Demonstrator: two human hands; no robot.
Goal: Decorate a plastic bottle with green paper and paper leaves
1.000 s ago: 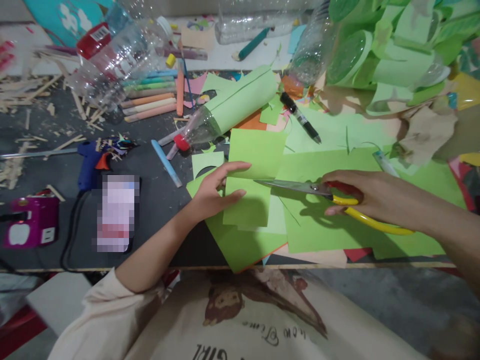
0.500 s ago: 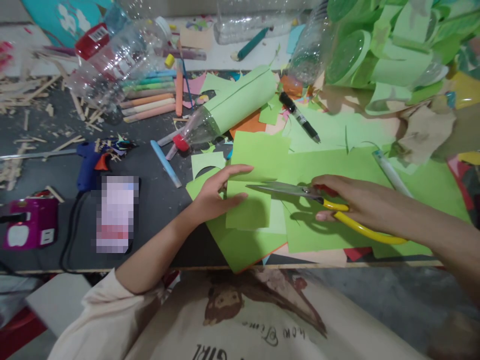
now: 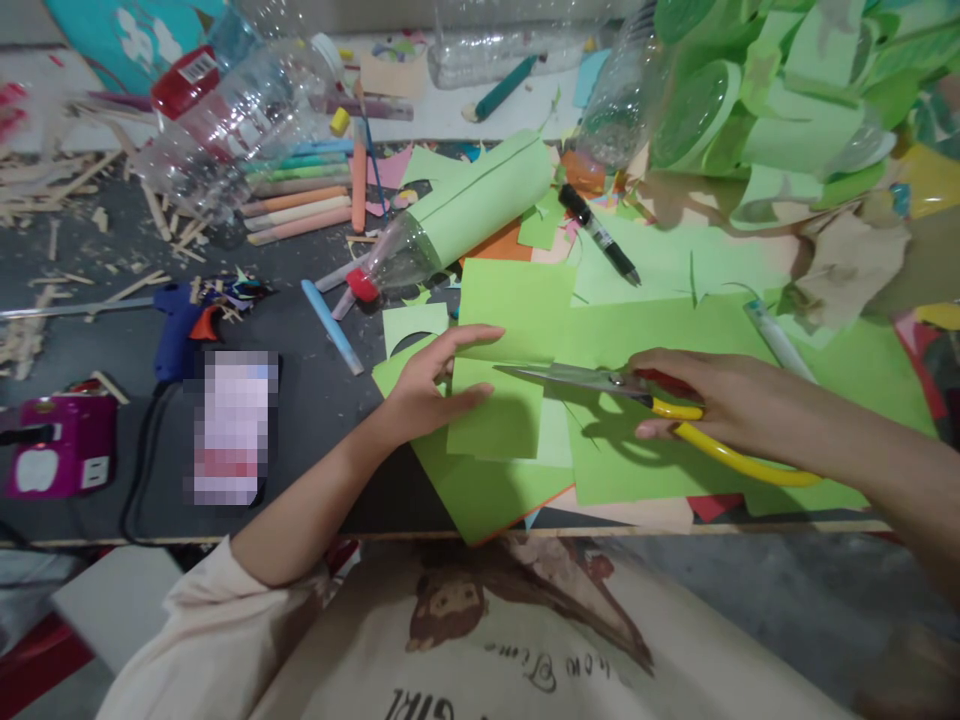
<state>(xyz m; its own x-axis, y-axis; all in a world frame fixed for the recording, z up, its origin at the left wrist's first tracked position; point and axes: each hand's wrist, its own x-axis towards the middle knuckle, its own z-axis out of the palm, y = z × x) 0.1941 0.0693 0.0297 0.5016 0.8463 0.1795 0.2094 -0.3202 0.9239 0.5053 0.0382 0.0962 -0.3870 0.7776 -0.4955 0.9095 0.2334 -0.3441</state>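
Observation:
My left hand (image 3: 431,390) grips the left edge of a light green sheet of paper (image 3: 517,305), its fingers and thumb around that edge. A slit from the right divides the sheet into an upper and a lower part. My right hand (image 3: 712,405) is closed around the yellow handles of a pair of scissors (image 3: 592,378). Their metal blades point left and lie along the slit, with the tip near my left thumb. Under them lie larger green sheets (image 3: 637,470).
Beyond the sheet lie a paper-wrapped plastic bottle (image 3: 487,195) and a black marker (image 3: 600,235). To the left are a blue glue gun (image 3: 176,325), a phone (image 3: 232,425), a purple box (image 3: 64,447) and wood scraps. Green-papered bottles (image 3: 795,130) stand at the back right.
The held sheet has shifted slightly to the left. The scissors and my right hand have moved a little to the right; the blades look about as closed as before.

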